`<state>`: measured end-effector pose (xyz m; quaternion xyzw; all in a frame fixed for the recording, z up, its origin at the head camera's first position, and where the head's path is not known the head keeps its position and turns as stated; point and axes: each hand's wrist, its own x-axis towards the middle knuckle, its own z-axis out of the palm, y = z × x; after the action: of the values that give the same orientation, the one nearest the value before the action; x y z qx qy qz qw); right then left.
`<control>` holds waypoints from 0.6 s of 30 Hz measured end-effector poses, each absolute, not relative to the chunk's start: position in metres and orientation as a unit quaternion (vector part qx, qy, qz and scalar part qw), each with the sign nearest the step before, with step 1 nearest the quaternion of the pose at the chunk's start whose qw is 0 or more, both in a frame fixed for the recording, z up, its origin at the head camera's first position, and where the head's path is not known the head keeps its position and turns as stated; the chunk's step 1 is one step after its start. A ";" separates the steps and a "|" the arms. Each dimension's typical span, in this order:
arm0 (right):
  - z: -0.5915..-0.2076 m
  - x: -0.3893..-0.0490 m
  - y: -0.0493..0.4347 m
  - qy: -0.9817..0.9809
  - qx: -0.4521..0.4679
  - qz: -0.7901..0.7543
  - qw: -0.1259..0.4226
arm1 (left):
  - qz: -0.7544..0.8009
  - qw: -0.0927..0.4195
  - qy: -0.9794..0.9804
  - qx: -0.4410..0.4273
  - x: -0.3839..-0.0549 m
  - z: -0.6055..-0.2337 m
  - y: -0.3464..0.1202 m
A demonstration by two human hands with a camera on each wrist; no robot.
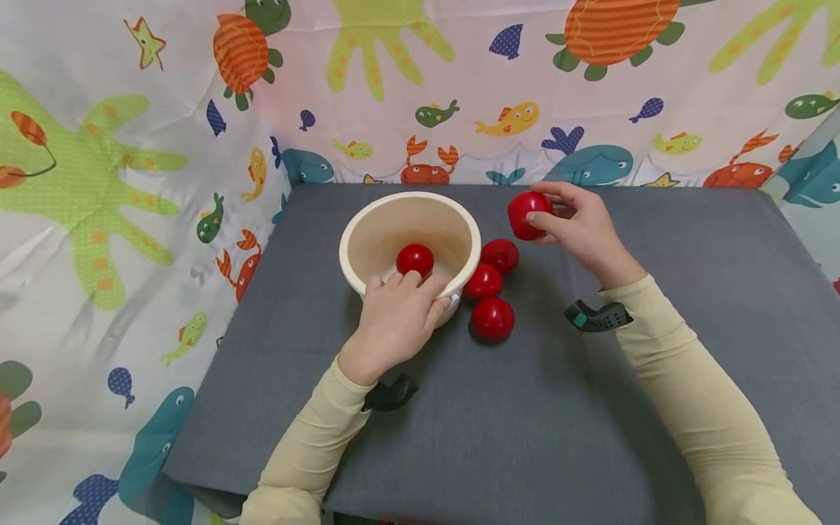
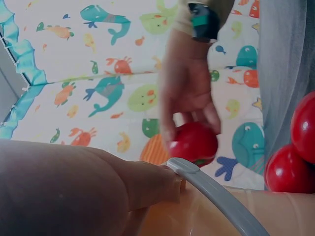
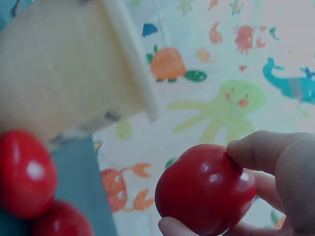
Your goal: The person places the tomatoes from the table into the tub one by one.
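A cream bucket (image 1: 367, 219) stands on the grey table, with one red tomato (image 1: 415, 259) inside. My left hand (image 1: 397, 317) grips its near rim, fingers over the edge and thumb outside. Above the table, right of the bucket, my right hand (image 1: 577, 226) holds another glossy red tomato (image 1: 527, 215) between thumb and fingers. The left wrist view shows a green patch on this held tomato (image 2: 194, 142). Between the hands, beside the bucket, lie three more tomatoes: a far one (image 1: 501, 256), a middle one (image 1: 483, 281) and a near one (image 1: 493, 319).
The grey table (image 1: 689, 350) extends to the right and toward me. Behind it and along the left hangs a white curtain (image 1: 394, 73) printed with sea animals. A grey bucket handle (image 2: 216, 196) curves across the left wrist view.
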<state>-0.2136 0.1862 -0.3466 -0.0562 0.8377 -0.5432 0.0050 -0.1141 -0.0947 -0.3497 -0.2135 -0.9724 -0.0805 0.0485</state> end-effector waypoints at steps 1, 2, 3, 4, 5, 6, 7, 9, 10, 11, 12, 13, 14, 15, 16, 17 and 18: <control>-0.342 -0.214 0.183 0.838 -0.059 -0.543 0.004 | -0.081 0.048 -0.972 -0.214 -0.114 -0.350 -0.095; -0.338 -0.214 0.180 0.838 -0.063 -0.542 0.004 | -0.081 0.048 -0.972 -0.214 -0.115 -0.350 -0.095; -0.334 -0.215 0.177 0.839 -0.066 -0.539 0.005 | -0.082 0.047 -0.972 -0.213 -0.115 -0.350 -0.095; -0.330 -0.215 0.174 0.841 -0.069 -0.537 0.006 | -0.082 0.047 -0.972 -0.214 -0.115 -0.350 -0.095; -0.326 -0.215 0.170 0.842 -0.073 -0.534 0.007 | -0.083 0.047 -0.972 -0.214 -0.115 -0.351 -0.095; -0.322 -0.215 0.167 0.843 -0.077 -0.532 0.007 | -0.083 0.046 -0.972 -0.214 -0.115 -0.351 -0.095; -0.319 -0.215 0.163 0.843 -0.081 -0.531 0.007 | -0.083 0.046 -0.972 -0.215 -0.115 -0.351 -0.095; -0.312 -0.215 0.156 0.843 -0.094 -0.530 0.004 | -0.083 0.046 -0.972 -0.216 -0.115 -0.351 -0.095; -0.309 -0.215 0.152 0.841 -0.101 -0.531 0.002 | -0.082 0.046 -0.972 -0.216 -0.115 -0.351 -0.095; -0.306 -0.215 0.147 0.840 -0.110 -0.531 -0.002 | -0.080 0.047 -0.972 -0.216 -0.115 -0.351 -0.095; -0.303 -0.215 0.143 0.838 -0.119 -0.532 -0.004 | -0.080 0.046 -0.972 -0.215 -0.115 -0.351 -0.095; -0.301 -0.215 0.139 0.835 -0.127 -0.535 -0.005 | -0.080 0.046 -0.972 -0.214 -0.115 -0.351 -0.095; -0.300 -0.216 0.134 0.833 -0.134 -0.537 -0.006 | -0.081 0.045 -0.972 -0.214 -0.115 -0.351 -0.095; -0.298 -0.216 0.129 0.831 -0.141 -0.538 -0.005 | -0.082 0.044 -0.973 -0.213 -0.115 -0.351 -0.095; -0.297 -0.216 0.125 0.828 -0.149 -0.541 -0.003 | -0.083 0.043 -0.973 -0.213 -0.115 -0.351 -0.095; -0.296 -0.217 0.120 0.826 -0.156 -0.542 0.000 | -0.084 0.040 -0.973 -0.213 -0.115 -0.350 -0.095; -0.296 -0.217 0.116 0.824 -0.161 -0.543 0.004 | -0.087 0.038 -0.973 -0.212 -0.115 -0.350 -0.095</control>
<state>-0.2169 0.1159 -0.2956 -0.1610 0.8239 -0.5434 0.0043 -0.1150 -0.0955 -0.3501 -0.2124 -0.9726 -0.0865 0.0381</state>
